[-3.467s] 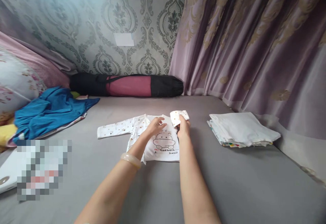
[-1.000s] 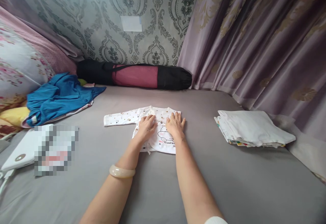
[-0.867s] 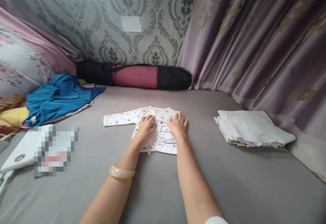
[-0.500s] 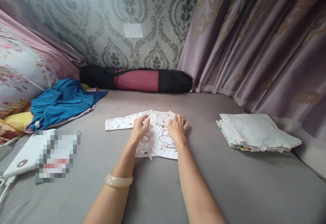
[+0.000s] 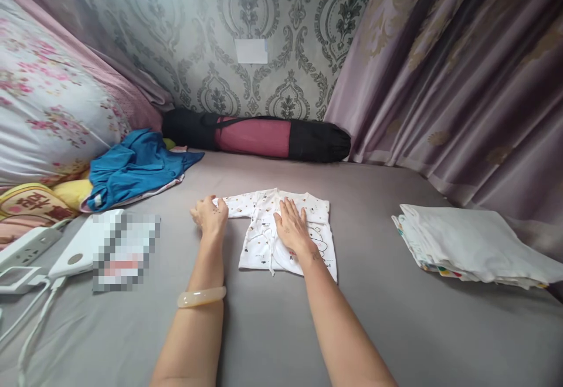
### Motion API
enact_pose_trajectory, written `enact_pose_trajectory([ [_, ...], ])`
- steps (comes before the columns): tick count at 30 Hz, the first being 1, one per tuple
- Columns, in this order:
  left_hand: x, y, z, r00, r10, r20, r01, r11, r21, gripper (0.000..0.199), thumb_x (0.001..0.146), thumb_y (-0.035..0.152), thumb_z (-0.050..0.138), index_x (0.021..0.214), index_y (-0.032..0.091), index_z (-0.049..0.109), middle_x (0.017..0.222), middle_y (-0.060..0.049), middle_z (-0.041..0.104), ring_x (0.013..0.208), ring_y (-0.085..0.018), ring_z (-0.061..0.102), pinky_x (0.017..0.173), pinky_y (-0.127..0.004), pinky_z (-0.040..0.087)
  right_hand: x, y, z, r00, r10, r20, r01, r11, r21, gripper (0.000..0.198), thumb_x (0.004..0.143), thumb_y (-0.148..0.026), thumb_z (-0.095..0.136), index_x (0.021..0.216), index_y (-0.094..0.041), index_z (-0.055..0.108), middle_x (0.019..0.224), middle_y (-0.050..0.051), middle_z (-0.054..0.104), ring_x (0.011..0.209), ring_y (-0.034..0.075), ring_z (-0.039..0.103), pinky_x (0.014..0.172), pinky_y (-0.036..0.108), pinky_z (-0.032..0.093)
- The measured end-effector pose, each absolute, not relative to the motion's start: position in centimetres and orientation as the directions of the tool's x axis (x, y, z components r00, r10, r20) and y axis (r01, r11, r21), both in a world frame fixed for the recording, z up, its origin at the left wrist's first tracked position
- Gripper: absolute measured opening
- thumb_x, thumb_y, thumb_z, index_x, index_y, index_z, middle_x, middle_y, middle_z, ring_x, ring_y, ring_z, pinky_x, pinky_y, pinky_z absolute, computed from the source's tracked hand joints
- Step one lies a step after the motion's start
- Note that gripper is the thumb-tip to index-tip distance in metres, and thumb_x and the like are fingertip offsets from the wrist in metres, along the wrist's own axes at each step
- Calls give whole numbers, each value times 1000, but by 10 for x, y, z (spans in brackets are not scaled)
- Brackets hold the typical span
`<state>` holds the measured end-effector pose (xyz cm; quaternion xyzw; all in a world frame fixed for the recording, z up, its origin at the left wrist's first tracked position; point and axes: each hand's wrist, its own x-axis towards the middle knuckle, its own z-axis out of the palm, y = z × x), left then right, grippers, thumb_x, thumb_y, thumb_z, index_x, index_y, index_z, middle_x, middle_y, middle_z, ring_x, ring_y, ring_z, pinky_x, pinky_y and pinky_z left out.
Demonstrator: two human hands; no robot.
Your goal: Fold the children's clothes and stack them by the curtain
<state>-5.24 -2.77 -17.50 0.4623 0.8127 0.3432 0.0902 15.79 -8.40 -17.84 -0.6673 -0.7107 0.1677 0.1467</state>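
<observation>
A white baby shirt [image 5: 257, 255] with small prints, tie strings and a cartoon animal lies front up on the grey bed sheet [image 5: 264, 328]. Its left-hand sleeve stretches out to the side, while the other sleeve lies folded across the chest. At the stretched sleeve's end is my left hand [image 5: 210, 216], fingers curled around the cuff, which they partly hide. My right hand [image 5: 292, 228] rests flat on the shirt's middle, fingers extended, covering part of the cartoon. A pale bangle [image 5: 201, 297] circles my left forearm.
Folded white cloths [image 5: 475, 240] are stacked at the right. To the left lie a blue garment [image 5: 136, 167], a white device [image 5: 83, 246], a power strip [image 5: 29, 246] and a blurred packet [image 5: 125, 252]. A black and red long bag [image 5: 255, 135] lies along the wall.
My left hand has moved left from the shirt's chest to the sleeve end. My right hand has shifted left from the folded sleeve to the shirt's middle. The view has turned slightly left.
</observation>
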Motion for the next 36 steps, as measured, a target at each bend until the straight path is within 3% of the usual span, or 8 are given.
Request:
enact_pose_trajectory([
  [3, -58, -31, -175, -657, 742, 135, 649, 465, 603, 41, 82, 35, 50, 114, 13, 62, 129, -24, 52, 124, -42, 42, 97, -54, 37, 158, -83, -182, -86, 996, -26, 911, 68, -408, 60, 100, -40, 18, 154, -13, 21, 161, 6, 16, 149, 17, 7, 120, 45, -1],
  [7, -67, -31, -177, -672, 739, 52, 631, 535, 562, 43, 77, 33, 55, 111, 7, 58, 129, -29, 49, 124, -44, 42, 97, -55, 38, 158, -82, -184, -74, 997, -38, 920, 53, -390, 59, 100, -39, 19, 154, -13, 22, 161, 6, 16, 149, 16, 8, 120, 45, -1],
  [14, -77, -22, -190, -696, 716, 48, 557, 497, 665, 33, 67, 32, 65, 95, 16, 59, 120, -24, 59, 122, -45, 46, 98, -58, 36, 158, -82, -183, -73, 996, -41, 916, 50, -398, 59, 100, -39, 21, 154, -14, 22, 161, 6, 15, 149, 16, 7, 120, 44, -2],
  [18, -79, -22, -190, -683, 731, -15, 558, 534, 635, 22, 69, 34, 65, 82, 19, 57, 112, -24, 62, 119, -45, 49, 97, -58, 37, 159, -83, -181, -76, 996, -45, 904, 50, -425, 59, 100, -39, 22, 154, -14, 22, 161, 5, 15, 149, 16, 7, 120, 44, -3],
  [23, -76, -24, -181, -642, 766, 18, 557, 450, 698, 17, 71, 28, 59, 86, 20, 54, 104, -21, 64, 111, -41, 56, 95, -54, 40, 158, -82, -181, -72, 997, -38, 909, 50, -413, 59, 100, -38, 24, 153, -14, 24, 161, 7, 18, 149, 17, 8, 120, 44, -1],
  [28, -70, -19, -177, -693, 721, 29, 362, 313, 878, 26, 67, 25, 61, 91, 21, 52, 89, -9, 63, 95, -29, 63, 89, -42, 47, 158, -83, -178, -69, 997, -30, 906, 50, -421, 56, 100, -37, 26, 152, -15, 28, 161, 7, 19, 149, 18, 10, 119, 44, -1],
  [31, -66, -15, -176, -726, 687, -31, 118, 168, 979, 37, 63, 26, 63, 98, 19, 53, 87, -4, 61, 83, -22, 63, 80, -37, 51, 154, -85, -173, -114, 993, 19, 891, 111, -440, 51, 101, -34, 26, 148, -17, 35, 161, 6, 20, 149, 17, 9, 119, 45, -1],
  [36, -63, -11, -171, -635, 752, -180, -336, -58, 940, 27, 58, 25, 65, 83, 17, 58, 71, 1, 58, 70, -15, 61, 64, -27, 52, 137, -86, -162, -225, 973, 47, 859, 221, -462, 45, 101, -32, 27, 143, -22, 42, 154, 6, 37, 144, 17, 24, 117, 44, 7],
])
